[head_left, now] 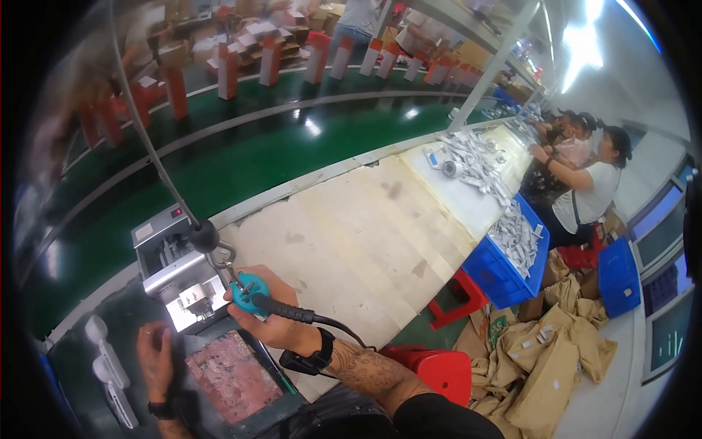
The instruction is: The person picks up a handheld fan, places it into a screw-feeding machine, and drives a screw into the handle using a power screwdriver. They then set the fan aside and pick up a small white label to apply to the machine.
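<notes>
My right hand (270, 307) is closed around an electric screwdriver (250, 293) with a teal end and a black cable. It hangs from a metal hook below a black ball on a rod. Just beyond it stands a silver screw feeder (183, 274) with a brightly lit front tray. My left hand (155, 358) rests on the dark bench mat near the feeder, fingers loosely curled and apart, with nothing visible in them. Between my forearms lies a worn reddish pad (234, 374). Left of my left hand are white long-handled plastic parts (110, 369).
A pale worktable (344, 234) stretches right to a pile of white parts (472, 161). Below it are a blue crate (512, 249) of parts, red stools (439, 369) and brown bags (548, 366). A green conveyor (292, 146) runs behind, with orange-white boxes (270, 62) beyond. Co-workers stand at right.
</notes>
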Demonstrator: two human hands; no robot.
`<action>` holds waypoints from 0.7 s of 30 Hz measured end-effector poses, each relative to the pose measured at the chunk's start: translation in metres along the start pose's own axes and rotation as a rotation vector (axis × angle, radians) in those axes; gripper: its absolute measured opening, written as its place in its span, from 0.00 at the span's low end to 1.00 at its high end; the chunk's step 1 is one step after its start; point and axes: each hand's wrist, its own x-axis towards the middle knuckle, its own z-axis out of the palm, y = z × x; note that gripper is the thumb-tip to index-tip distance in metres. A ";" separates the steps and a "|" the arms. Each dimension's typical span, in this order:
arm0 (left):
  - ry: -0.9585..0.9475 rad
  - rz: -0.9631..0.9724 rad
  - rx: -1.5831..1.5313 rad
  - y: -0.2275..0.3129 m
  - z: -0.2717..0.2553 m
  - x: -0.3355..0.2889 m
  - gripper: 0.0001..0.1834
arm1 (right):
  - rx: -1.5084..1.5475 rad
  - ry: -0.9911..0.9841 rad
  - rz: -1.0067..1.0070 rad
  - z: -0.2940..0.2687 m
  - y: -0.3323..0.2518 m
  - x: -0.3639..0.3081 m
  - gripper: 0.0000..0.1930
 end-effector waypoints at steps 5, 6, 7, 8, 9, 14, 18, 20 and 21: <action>-0.033 -0.062 -0.027 0.010 -0.001 0.000 0.10 | 0.053 0.009 0.050 0.002 0.003 -0.002 0.24; -0.017 -0.042 -0.012 0.008 0.000 0.000 0.10 | 0.045 0.013 0.044 0.002 0.002 -0.002 0.24; -0.002 -0.023 0.003 0.007 0.000 -0.001 0.10 | 0.036 0.016 0.037 0.003 0.002 -0.001 0.24; -0.001 -0.025 0.005 0.009 -0.001 -0.001 0.10 | 0.039 0.015 0.038 0.002 0.001 -0.001 0.24; -0.015 -0.045 -0.005 0.014 -0.002 0.000 0.10 | 0.015 0.012 0.020 0.002 0.001 -0.001 0.23; 0.024 0.007 0.044 0.013 0.000 0.000 0.08 | -0.037 0.012 -0.032 0.001 0.000 0.001 0.22; 0.003 -0.003 0.039 0.011 0.000 0.000 0.07 | -0.025 0.014 -0.003 0.002 0.001 0.000 0.23; 0.007 0.009 0.053 0.013 0.000 0.000 0.07 | -0.031 0.020 -0.012 0.002 0.001 -0.001 0.23; 0.006 0.005 0.043 0.014 0.000 0.000 0.07 | -0.015 0.007 0.034 0.001 0.000 -0.001 0.23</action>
